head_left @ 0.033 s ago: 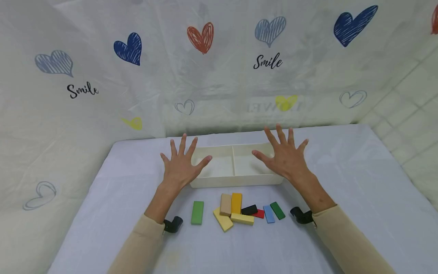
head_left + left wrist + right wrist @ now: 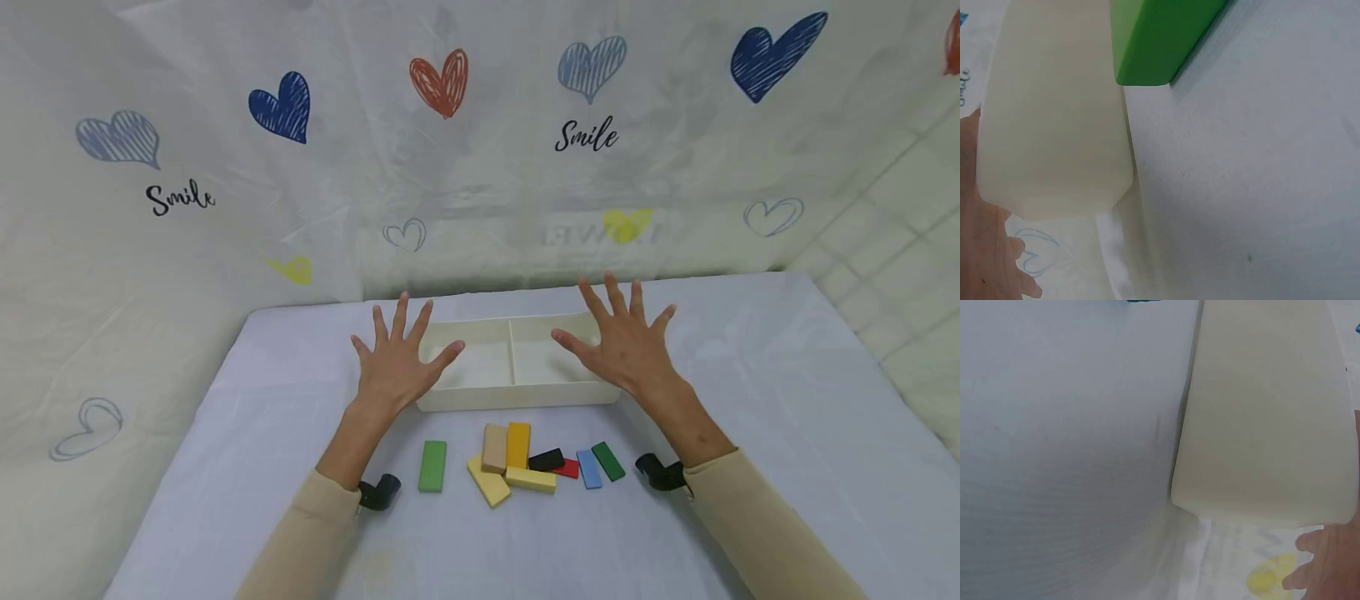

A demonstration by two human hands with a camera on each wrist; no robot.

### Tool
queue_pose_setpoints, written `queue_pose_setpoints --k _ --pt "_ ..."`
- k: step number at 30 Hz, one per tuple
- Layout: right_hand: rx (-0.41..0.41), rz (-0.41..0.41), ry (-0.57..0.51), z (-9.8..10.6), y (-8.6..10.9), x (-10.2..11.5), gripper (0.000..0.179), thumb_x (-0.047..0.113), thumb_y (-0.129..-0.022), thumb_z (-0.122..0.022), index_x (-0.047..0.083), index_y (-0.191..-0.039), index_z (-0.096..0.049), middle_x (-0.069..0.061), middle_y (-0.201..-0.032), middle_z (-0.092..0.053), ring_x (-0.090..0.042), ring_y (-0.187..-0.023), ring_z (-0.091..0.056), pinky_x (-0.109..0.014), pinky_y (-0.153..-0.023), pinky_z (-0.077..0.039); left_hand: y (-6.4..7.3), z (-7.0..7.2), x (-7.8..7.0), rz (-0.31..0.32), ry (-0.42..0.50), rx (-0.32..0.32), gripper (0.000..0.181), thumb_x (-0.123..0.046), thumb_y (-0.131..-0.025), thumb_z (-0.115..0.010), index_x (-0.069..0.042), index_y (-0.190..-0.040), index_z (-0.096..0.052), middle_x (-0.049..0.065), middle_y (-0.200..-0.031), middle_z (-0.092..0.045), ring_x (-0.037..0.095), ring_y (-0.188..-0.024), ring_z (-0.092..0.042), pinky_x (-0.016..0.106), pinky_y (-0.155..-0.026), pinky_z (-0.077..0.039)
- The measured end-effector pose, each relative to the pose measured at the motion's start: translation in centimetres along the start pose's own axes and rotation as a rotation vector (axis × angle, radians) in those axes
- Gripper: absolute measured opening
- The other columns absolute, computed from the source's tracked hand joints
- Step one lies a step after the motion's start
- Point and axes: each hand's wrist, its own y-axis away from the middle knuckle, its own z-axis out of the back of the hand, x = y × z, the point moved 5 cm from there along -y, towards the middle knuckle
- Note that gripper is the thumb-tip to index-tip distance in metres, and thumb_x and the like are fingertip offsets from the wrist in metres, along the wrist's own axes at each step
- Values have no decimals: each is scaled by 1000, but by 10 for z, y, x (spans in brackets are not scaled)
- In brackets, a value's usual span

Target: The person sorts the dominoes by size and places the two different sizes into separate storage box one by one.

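Observation:
My left hand [image 2: 392,367], fingers spread, is at the left end of a white two-compartment tray [image 2: 517,397]. At the tray's right end my right hand [image 2: 628,346] is spread too; neither hand holds anything. Whether they touch the tray cannot be told. In front of it lie a light green block [image 2: 432,467], a tan block [image 2: 494,448], an orange-yellow block [image 2: 518,444], two pale yellow blocks [image 2: 531,479], a black block [image 2: 547,460], a partly covered red block [image 2: 569,468], a blue block [image 2: 589,469] and a dark green block [image 2: 608,462].
A white cloth covers the table [image 2: 765,400]. Behind it hangs a pale sheet [image 2: 495,167] printed with hearts and words. A black wrist camera [image 2: 380,492] sticks out under the left wrist, and another black camera [image 2: 660,472] under the right.

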Motion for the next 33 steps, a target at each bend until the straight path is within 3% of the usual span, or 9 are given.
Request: queue_pose_setpoints --k 7,13,18,22,27,33 --pt "-21 7 -3 3 1 2 95 77 -95 -48 26 -169 -16 -18 -176 -6 -55 -159 -1 -91 -107 2 0 1 0 0 -5 -3 94 -86 -92 -38 -37 -168 -11 1 -178 7 46 -162 8 85 -115 -4" --pt "-61 13 8 8 1 2 94 75 -95 -51 25 -168 -19 -20 -175 -13 -55 -159 -7 -89 -110 0 -2 2 -1 -12 68 -6 89 -83 -95 -38 -37 -168 -15 0 -178 5 39 -164 3 79 -120 -7" --pt "-99 26 -9 11 4 1 91 71 -96 -55 23 -167 -25 -21 -173 -21 -52 -158 -17 -87 -113 -3 -1 0 2 -50 136 -24 86 -79 -97 -42 -32 -167 -25 6 -178 -6 37 -163 -13 72 -120 -24" --pt "-146 43 -46 12 8 1 85 64 -97 -60 19 -164 -34 -24 -168 -31 -50 -154 -29 -83 -116 -6 3 0 7 -56 178 -37 84 -76 -97 -47 -30 -165 -31 9 -176 -16 41 -155 -34 68 -111 -40" --pt "-233 87 -92 16 16 1 71 51 -98 -67 11 -154 -50 -26 -154 -49 -50 -141 -44 -74 -119 -22 10 0 12 -43 233 -20 83 -74 -95 -53 -29 -162 -36 10 -170 -29 40 -145 -50 63 -107 -46" --pt "-314 137 -179 24 27 1 49 35 -97 -72 6 -136 -65 -23 -132 -64 -44 -123 -58 -67 -105 -42 17 1 20 -22 308 -6 79 -72 -93 -60 -32 -159 -42 7 -157 -43 32 -138 -55 57 -107 -48"
